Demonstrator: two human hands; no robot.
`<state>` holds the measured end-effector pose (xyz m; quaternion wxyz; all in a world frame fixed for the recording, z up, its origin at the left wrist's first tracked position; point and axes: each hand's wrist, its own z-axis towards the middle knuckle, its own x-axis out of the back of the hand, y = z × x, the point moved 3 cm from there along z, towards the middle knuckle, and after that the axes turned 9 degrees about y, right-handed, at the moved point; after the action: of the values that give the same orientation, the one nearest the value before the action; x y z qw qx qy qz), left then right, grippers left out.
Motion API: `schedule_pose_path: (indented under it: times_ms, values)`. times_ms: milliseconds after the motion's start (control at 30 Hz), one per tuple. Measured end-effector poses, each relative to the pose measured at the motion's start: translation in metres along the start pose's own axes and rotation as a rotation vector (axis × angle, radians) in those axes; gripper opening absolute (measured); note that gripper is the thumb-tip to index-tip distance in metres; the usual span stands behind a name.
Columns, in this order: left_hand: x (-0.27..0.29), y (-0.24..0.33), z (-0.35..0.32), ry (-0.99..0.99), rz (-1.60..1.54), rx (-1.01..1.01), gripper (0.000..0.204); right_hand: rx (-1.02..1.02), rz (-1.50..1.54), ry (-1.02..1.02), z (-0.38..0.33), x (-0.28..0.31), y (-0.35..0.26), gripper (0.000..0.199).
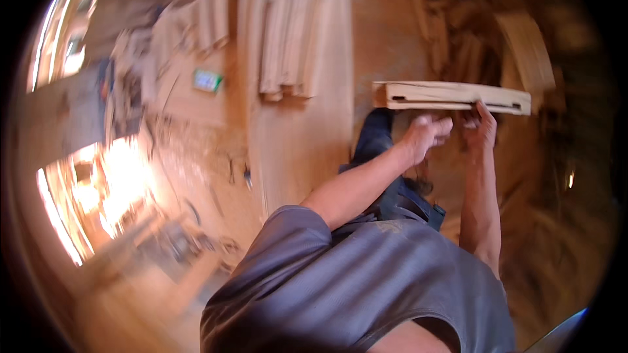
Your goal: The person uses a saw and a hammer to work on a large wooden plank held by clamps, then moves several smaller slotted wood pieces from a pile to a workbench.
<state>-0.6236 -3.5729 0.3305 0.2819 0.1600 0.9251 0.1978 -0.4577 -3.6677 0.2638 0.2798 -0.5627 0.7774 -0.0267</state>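
Note:
My right hand [483, 129] grips a pale wooden bar [438, 91] by its near edge, right of the bar's middle, with the thumb against its face. A long narrow groove runs along that face, with a dark slot near each end. The bar lies roughly level from left to right, and its left end shows a browner cut face. Just below the bar, apart from it, my left hand [426, 136] is loosely bent with its fingers partly spread and nothing seen in them.
Left of me runs a long wooden board [297, 147] bearing a row of pale wooden strips [291, 39]. A green-and-white packet [207, 80] lies further left among more wood. Timber pieces [526, 49] lie at the far right. Bright light glares at left; motion blurs much.

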Motion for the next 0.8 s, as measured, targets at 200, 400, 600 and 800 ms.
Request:
schedule_pose_path:
  times_ms: [200,400,600,800]
  values:
    - [0.123,0.049,-0.093,0.296,0.041,-0.278,0.052,0.002,-0.339,-0.136,0.006,-0.074,0.02,0.018]
    - [0.225,0.115,-0.077,0.98,0.617,-0.57,0.063,0.082,-0.797,-0.083,0.022,-0.15,0.056,0.017]
    - [0.221,0.205,0.011,0.963,1.353,-0.572,0.095,0.154,-1.02,-0.132,0.036,-0.232,0.079,0.02]
    - [0.204,0.242,0.038,1.129,1.252,-0.537,0.091,0.118,-1.069,-0.217,0.017,-0.305,0.081,0.018]
